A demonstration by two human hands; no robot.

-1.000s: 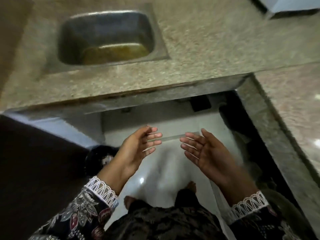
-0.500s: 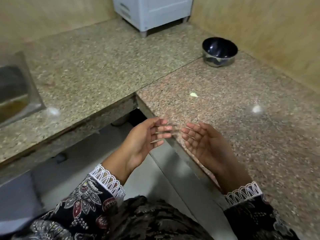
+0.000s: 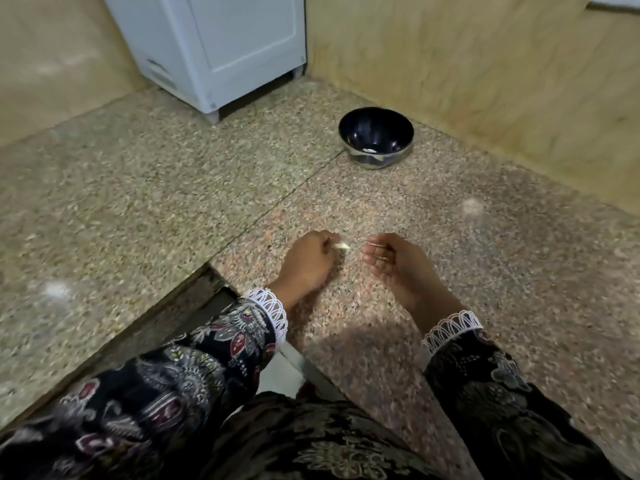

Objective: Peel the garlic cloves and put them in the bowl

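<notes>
A small pale garlic clove (image 3: 342, 245) lies at the tips of my left hand (image 3: 308, 261), whose curled fingers pinch it just above the granite counter (image 3: 450, 271). My right hand (image 3: 394, 261) hovers a short way to the right of the clove, palm turned up, fingers loosely curled and holding nothing. A dark steel bowl (image 3: 375, 137) stands further back on the counter near the wall corner, with something small and pale in its bottom.
A white appliance (image 3: 214, 46) stands at the back left of the counter. Beige walls close the corner behind and right of the bowl. The counter's inner edge and a gap to the floor (image 3: 277, 372) lie at my lower left.
The view swung from the sink to the counter corner. Both hands moved forward over the counter, and my left hand closed its fingers on the clove that lay there.
</notes>
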